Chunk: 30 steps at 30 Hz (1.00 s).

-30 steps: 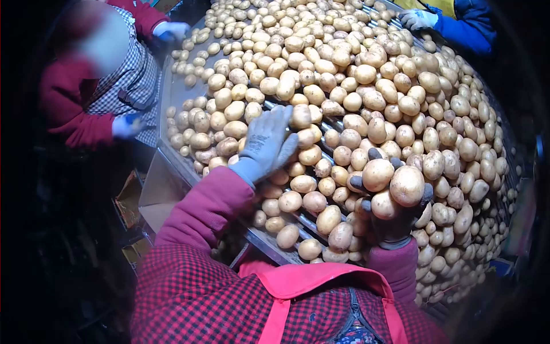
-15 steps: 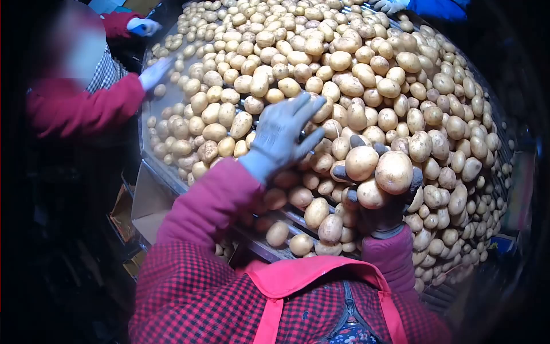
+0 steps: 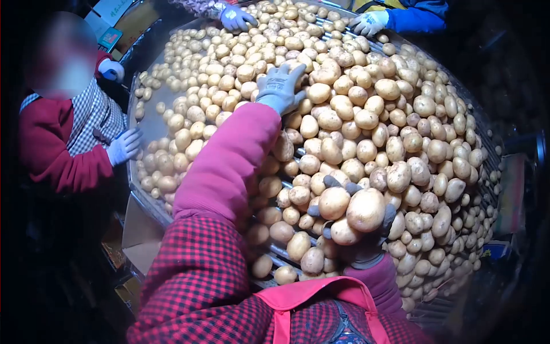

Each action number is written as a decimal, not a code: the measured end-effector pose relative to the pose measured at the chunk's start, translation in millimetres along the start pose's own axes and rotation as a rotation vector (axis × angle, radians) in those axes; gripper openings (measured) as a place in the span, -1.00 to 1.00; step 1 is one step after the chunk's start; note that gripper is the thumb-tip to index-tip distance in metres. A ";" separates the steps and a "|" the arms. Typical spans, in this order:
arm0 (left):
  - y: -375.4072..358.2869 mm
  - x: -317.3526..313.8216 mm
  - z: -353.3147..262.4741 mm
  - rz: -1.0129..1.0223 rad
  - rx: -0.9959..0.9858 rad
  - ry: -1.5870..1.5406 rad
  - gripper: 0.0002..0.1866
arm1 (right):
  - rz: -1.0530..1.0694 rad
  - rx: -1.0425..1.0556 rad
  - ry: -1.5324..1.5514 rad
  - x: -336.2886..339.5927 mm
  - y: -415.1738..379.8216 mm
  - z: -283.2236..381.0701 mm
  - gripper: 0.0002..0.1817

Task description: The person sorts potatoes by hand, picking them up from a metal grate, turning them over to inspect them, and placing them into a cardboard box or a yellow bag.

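My left hand (image 3: 279, 89), in a grey glove, reaches far over a large heap of potatoes (image 3: 395, 146). Its fingers are spread and rest on potatoes near the middle of the heap; none is clearly gripped. Closer to my body, my right hand (image 3: 389, 217) is turned palm up with its dark-gloved fingers curled around three potatoes. One large potato (image 3: 366, 210) sits on top, a second potato (image 3: 334, 203) is left of it, and a third potato (image 3: 345, 231) lies below. Most of that palm is hidden under them.
The heap covers a wide metal-edged table (image 3: 153, 106) with rollers. At the left stands a person whose gloved hand (image 3: 124, 147) is at the rim. Across the table are another person's purple-gloved hand (image 3: 236, 18) and a blue-sleeved person's hand (image 3: 369, 23). Cardboard boxes (image 3: 140, 232) stand at lower left.
My left hand has moved farther forward over the heap. My right hand still holds the same three potatoes. The person at the left has drawn a hand back to the rim.
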State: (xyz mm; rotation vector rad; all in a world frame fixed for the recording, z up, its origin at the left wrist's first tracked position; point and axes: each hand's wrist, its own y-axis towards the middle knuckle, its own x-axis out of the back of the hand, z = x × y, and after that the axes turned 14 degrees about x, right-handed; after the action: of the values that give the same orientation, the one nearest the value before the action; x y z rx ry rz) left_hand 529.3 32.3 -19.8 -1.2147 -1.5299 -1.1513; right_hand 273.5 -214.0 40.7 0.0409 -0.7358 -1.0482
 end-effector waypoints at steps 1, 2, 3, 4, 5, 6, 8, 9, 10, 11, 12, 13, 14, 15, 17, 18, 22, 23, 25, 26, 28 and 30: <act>-2.2 6.5 -1.0 0.072 0.056 0.007 -0.17 | -0.087 0.021 0.183 -4.4 -2.6 -7.8 -0.43; -4.0 3.3 6.6 0.085 0.080 -0.076 -0.15 | -0.168 0.049 0.359 -8.6 -5.1 -15.6 -0.46; -6.0 -5.9 19.9 0.048 0.031 -0.113 -0.15 | -0.194 -0.046 0.607 -5.4 -3.2 -10.5 -0.47; -9.0 -8.4 28.9 0.014 -0.019 -0.149 -0.14 | -0.231 -0.011 0.545 -12.1 -9.6 -17.6 -0.48; -12.5 -10.0 34.7 0.000 -0.023 -0.130 -0.15 | -0.269 0.021 0.480 -19.0 -16.2 -24.5 -0.49; -16.4 -1.2 31.4 0.090 0.048 -0.105 -0.15 | -0.309 0.050 0.413 -25.9 -23.0 -31.3 -0.50; -28.1 19.5 23.2 0.266 0.193 -0.049 -0.16 | -0.253 0.082 0.271 -16.9 -9.2 -16.7 -0.51; -36.2 18.4 28.1 0.259 0.184 -0.104 -0.24 | -0.227 0.094 0.197 -12.0 -3.7 -8.1 -0.51; -45.0 17.2 34.1 0.276 0.153 -0.124 -0.29 | -0.197 0.106 0.123 -9.3 -1.6 -3.3 -0.52; -53.3 17.3 41.2 0.292 0.124 -0.143 -0.34 | -0.167 0.119 0.049 -6.5 0.4 1.5 -0.52; -61.0 22.8 43.6 0.306 0.097 -0.159 -0.39 | -0.148 0.131 -0.020 -4.4 2.5 2.6 -0.47; -65.9 36.2 41.0 0.358 0.060 -0.110 -0.50 | -0.138 0.129 -0.018 -5.6 2.4 2.2 -0.43; -73.6 35.8 43.3 0.324 0.039 -0.128 -0.57 | -0.150 0.119 0.026 -6.9 1.6 1.9 -0.39; -86.5 41.2 45.9 0.281 -0.004 -0.121 -0.60 | -0.180 0.089 0.140 -7.9 0.7 -0.7 -0.34; -101.0 50.9 48.4 0.278 -0.086 -0.081 -0.65 | -0.284 -0.025 0.529 -12.9 -3.9 -2.9 -0.25; -101.4 55.8 46.8 0.312 -0.128 -0.049 -0.66 | -0.335 -0.095 0.783 -14.2 -5.5 -2.3 -0.21; -98.9 60.3 -0.4 -0.008 -0.346 -0.231 -0.45 | -0.454 -0.251 1.652 -14.5 -12.7 -6.3 -0.03; -94.2 53.4 -17.9 -0.078 -0.461 -0.255 -0.39 | -0.469 -0.239 1.784 -16.1 -13.1 -8.4 0.02; -83.8 32.8 -52.8 -0.131 -0.601 -0.279 -0.29 | -0.442 -0.324 1.673 -15.0 -18.3 -14.6 0.08; -77.3 18.8 -66.6 -0.100 -0.630 -0.277 -0.25 | -0.425 -0.365 1.619 -14.3 -20.9 -17.5 0.11; -55.5 -0.5 -75.7 -0.119 -0.514 -0.199 -0.23 | -0.430 -0.391 1.608 -10.4 -19.3 -14.1 0.01; -42.9 -2.9 -64.2 -0.054 -0.368 -0.266 -0.27 | -0.442 -0.401 1.591 -7.2 -16.3 -7.1 -0.09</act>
State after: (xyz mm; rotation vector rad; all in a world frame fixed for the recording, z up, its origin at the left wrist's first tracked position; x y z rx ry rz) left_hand 492.2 -35.2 -15.1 -1.6343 -1.5955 -1.3939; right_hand 263.0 -218.9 25.5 0.6323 0.9600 -1.1834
